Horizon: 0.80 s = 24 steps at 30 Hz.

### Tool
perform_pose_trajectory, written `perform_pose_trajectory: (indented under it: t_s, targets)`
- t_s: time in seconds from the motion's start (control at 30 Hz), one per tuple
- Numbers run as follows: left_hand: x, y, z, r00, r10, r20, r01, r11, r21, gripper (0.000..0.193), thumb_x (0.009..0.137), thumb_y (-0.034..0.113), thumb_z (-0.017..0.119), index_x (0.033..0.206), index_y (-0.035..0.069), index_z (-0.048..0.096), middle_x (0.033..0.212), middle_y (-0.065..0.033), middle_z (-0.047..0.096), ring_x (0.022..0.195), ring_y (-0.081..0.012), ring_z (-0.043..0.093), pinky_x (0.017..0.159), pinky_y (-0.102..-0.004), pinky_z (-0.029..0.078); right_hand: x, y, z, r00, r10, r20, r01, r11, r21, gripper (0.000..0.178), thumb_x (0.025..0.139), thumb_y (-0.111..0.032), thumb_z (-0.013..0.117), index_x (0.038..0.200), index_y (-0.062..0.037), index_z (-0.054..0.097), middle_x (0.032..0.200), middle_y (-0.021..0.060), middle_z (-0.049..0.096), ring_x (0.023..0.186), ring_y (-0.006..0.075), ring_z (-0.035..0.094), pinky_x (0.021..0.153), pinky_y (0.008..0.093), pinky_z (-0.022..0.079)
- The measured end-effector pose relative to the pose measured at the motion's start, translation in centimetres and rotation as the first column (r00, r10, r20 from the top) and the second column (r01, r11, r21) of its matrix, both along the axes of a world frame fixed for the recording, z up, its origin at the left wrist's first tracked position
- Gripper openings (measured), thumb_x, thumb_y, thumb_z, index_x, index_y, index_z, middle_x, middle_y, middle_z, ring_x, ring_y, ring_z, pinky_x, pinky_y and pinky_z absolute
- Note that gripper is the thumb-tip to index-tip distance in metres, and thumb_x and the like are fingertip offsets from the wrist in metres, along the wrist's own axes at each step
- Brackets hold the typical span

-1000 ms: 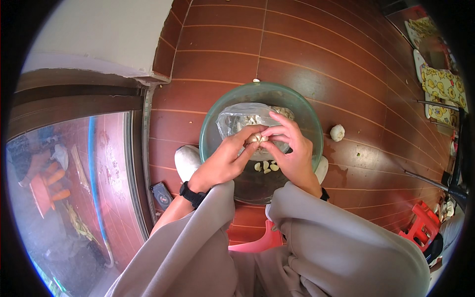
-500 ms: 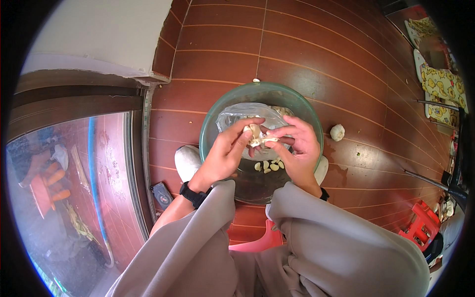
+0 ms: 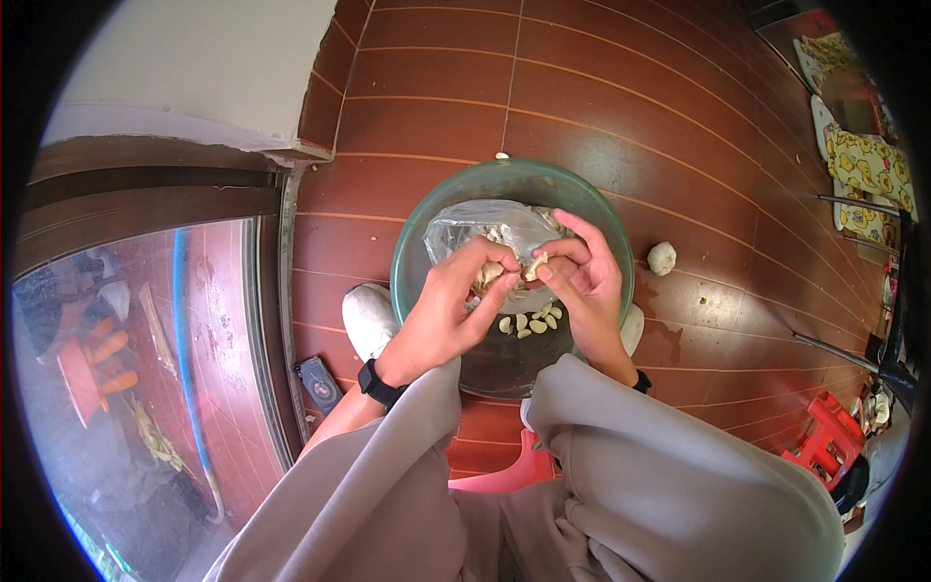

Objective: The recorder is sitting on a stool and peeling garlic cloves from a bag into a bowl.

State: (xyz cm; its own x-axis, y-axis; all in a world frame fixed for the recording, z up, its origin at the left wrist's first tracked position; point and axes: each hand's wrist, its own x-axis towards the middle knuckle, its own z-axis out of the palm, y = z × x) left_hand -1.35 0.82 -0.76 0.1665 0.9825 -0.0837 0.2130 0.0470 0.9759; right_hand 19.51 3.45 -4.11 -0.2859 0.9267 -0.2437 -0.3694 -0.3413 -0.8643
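Note:
Over a green-rimmed basin, my left hand is closed on part of a garlic bulb, its thumb and fingers curled round it. My right hand pinches a pale piece of garlic between thumb and fingers, with the index finger raised. A small gap shows between the two pieces. Beneath the hands, a clear plastic bag lies in the basin with garlic bits inside, partly hidden. Several peeled garlic cloves rest in the basin on the near side of the bag.
A whole garlic bulb lies on the brown tiled floor right of the basin. A glass door stands at left, a dark box-like object beside it. At far right are a red stool and patterned cloth.
My hands have drawn slightly apart. The garlic held between them is now in two separate parts, one in each hand. My right index finger has lifted.

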Motion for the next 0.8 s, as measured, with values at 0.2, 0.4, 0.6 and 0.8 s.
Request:
perform_pose_trajectory:
  t_s: [0.2,0.4,0.6,0.8]
  targets:
    - [0.3,-0.4,-0.1,0.999,0.0,-0.042,0.002,0.999,0.05,0.015,0.102,0.003,0.07,0.116,0.001,0.064,0.102,-0.0111,0.07,0.084,-0.0183,0.068,0.073,-0.0322,0.054,-0.2,-0.2,-0.2,1.0,0.02,0.0,-0.02,1.0,-0.006,0.068,0.097,0.006,0.077,0.156,0.0014,0.045,0.116,0.0137,0.072,0.108,0.0187,0.074,0.094,0.0347,0.065]
    - [0.5,-0.5,-0.4,0.987,0.021,-0.162,0.013,0.979,0.205,0.023,0.096,-0.001,0.072,0.115,0.004,0.06,0.1,-0.015,0.071,0.082,-0.0358,0.072,0.069,-0.0423,0.056,-0.1,-0.2,-0.5,0.999,0.027,0.04,-0.028,0.999,0.03,0.069,0.095,0.008,0.079,0.156,0.0017,0.048,0.115,0.0139,0.073,0.106,0.0181,0.075,0.097,0.0322,0.061]
    - [0.4,-1.0,-0.4,0.941,0.025,-0.337,0.072,0.96,0.271,0.027,0.091,-0.002,0.074,0.111,0.004,0.057,0.095,-0.0143,0.071,0.078,-0.0371,0.073,0.065,-0.0451,0.057,-0.1,-0.3,-0.6,0.995,0.059,0.075,-0.062,0.997,0.038,0.067,0.096,0.006,0.078,0.156,0.0029,0.05,0.116,0.0153,0.075,0.105,0.0181,0.075,0.098,0.0317,0.06]
    - [0.6,-1.2,-0.2,0.94,0.043,-0.339,0.066,0.95,0.306,0.028,0.09,-0.002,0.074,0.11,0.004,0.056,0.089,-0.0148,0.071,0.074,-0.0365,0.073,0.063,-0.0453,0.056,0.0,-0.4,-0.4,0.993,0.105,0.058,-0.105,0.994,-0.008,0.06,0.098,0.004,0.077,0.153,0.0039,0.054,0.116,0.0146,0.075,0.104,0.0171,0.075,0.094,0.0325,0.062]
